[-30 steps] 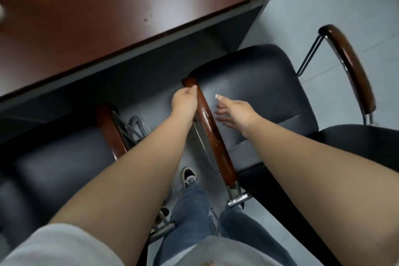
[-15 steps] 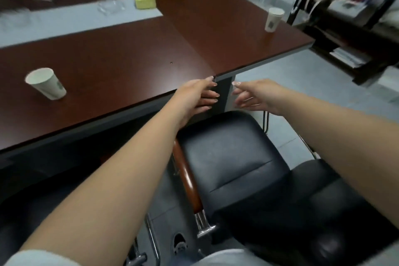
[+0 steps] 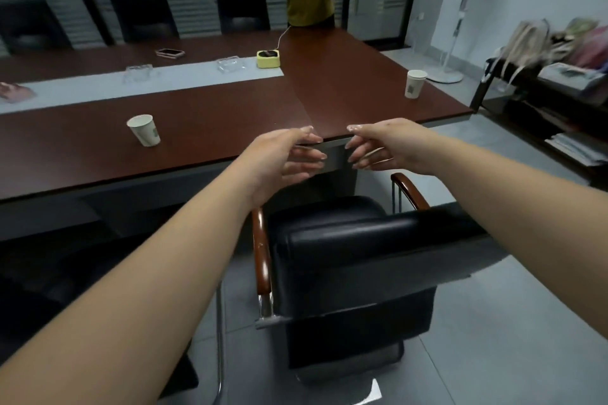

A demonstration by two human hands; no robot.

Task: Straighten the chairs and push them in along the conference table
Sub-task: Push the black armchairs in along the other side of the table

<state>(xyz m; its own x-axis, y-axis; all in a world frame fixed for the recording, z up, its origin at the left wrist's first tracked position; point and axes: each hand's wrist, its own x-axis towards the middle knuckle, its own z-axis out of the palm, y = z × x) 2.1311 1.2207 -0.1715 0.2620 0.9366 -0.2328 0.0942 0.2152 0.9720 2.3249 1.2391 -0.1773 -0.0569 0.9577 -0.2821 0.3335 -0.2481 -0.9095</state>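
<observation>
Since the frame before, both hands had lifted off the armrest, so my left grip (image 3: 283,158) and right grip (image 3: 385,146) hung spread and empty above the black chair (image 3: 348,256) at lower centre, short of the surface (image 3: 230,128); pushed crooked, I judged, its armrest (image 3: 409,189) could strike the edge.

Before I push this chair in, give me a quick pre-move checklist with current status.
1. Left hand free: ok, open, holding nothing.
2. Right hand free: ok, open.
3. Hands on the chair: not ok, both are in the air above it.
4. Chair squared to the table: not ok, it sits angled.
5. Space under the table: cannot tell, too dark.
6. Cup away from the edge: ok.
</observation>
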